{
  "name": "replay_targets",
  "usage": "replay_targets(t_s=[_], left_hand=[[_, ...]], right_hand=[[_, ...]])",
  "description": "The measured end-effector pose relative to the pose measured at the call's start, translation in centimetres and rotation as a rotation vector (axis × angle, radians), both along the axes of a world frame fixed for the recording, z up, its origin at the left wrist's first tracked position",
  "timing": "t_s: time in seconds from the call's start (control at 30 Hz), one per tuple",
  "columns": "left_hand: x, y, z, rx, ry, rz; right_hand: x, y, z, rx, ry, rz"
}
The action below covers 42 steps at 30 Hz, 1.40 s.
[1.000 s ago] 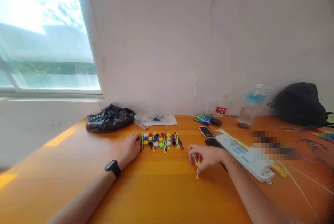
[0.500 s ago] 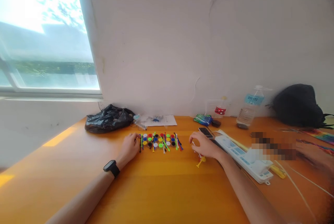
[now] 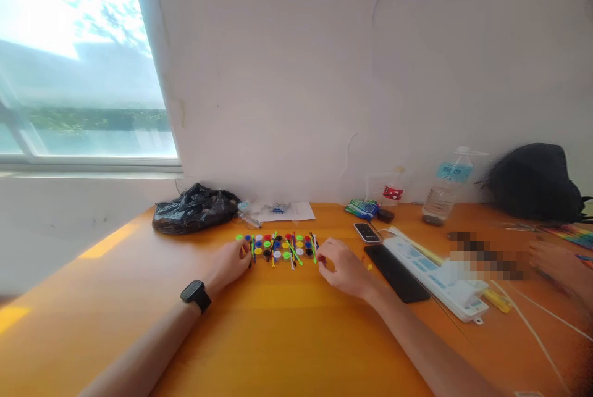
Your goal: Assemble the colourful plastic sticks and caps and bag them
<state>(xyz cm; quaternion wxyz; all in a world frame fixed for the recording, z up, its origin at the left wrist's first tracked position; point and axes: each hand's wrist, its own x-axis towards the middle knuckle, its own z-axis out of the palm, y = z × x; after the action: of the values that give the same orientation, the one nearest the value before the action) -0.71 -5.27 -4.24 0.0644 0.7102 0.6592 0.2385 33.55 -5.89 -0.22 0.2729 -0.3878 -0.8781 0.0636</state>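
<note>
Several coloured plastic discs lie in a block on the table, with thin plastic sticks of various colours laid across them. At the block's left end is my left hand, wearing a black watch; its fingers are curled together against the end sticks, and what they hold is hidden. A green disc shows just beyond its knuckles. My right hand is at the opposite end, thumb and fingers bent close around the last sticks; its fingertips partly cover them. A small yellow piece lies right of that hand.
Right of my forearm lie a black phone, a small white device and a white power strip. Behind are a black plastic bag, paper, and a bottle. Another person's hand is at far right.
My right hand has moved left from beside the yellow piece to the block's right end, uncovering the black phone. My left hand stays at the left end, where a green disc now shows.
</note>
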Motion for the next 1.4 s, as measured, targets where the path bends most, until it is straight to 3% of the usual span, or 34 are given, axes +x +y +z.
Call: replay_targets(t_s=[0.3,0.4,0.57,0.63,0.73,0.8,0.9,1.0,1.13,1.4], left_hand=[[-0.2,0.2,-0.1,0.028,0.101,0.068],[0.0,0.0,0.2,0.06,0.074,0.108],[1.3,-0.9,0.9,0.163,-0.01,0.06],[2.1,-1.6,1.2,0.221,-0.065,-0.019],[3.6,-3.0,1.6,0.247,-0.192,-0.311],[4.7,-4.0,1.8,0.18,-0.25,-0.521],[6.2,-5.3,1.7,0.098,-0.296,-0.679],[7.2,-5.9,1.4,0.051,-0.289,-0.754],[7.5,-5.9,1.1,0.027,-0.274,-0.756],[6.9,-5.0,0.2,-0.002,-0.385,-0.759]], right_hand=[[-0.8,-0.7,-0.8,-0.026,-0.032,0.023],[-0.9,-0.7,-1.0,-0.03,-0.013,0.037],[-1.2,-0.9,-1.1,-0.035,0.024,0.075],[-1.4,-1.1,-1.3,-0.024,0.052,0.1],[-1.8,-1.4,-1.5,-0.013,0.115,0.167],[-2.1,-1.6,-1.7,-0.014,0.137,0.214],[-2.5,-1.7,-2.2,-0.051,0.132,0.288],[-2.8,-1.3,-2.9,-0.114,0.121,0.357],[-2.9,-0.8,-3.6,-0.164,0.102,0.378],[-2.4,-0.6,-3.7,-0.162,0.155,0.285]])
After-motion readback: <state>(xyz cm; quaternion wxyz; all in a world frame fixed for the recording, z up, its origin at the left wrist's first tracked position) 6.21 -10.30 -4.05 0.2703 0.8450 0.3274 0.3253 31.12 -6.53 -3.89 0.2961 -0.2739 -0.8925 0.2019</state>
